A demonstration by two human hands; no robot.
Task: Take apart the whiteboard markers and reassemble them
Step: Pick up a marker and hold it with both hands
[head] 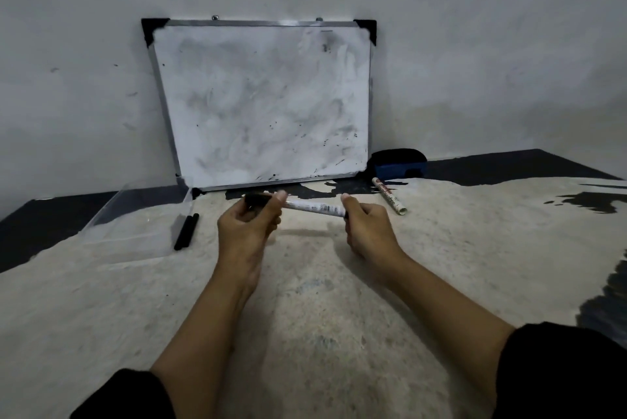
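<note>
Left hand (246,220) grips the black cap (256,200), right hand (364,223) pinches the marker (315,207) tail, both in front of the whiteboard (264,103); cap half hidden by fingers. Can't tell if it's seated.

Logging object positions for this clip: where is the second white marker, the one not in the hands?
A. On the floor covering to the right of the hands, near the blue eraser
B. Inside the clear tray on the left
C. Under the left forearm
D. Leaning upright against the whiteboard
A: the second white marker lies flat just in front of the blue eraser, right of the right hand.
</note>
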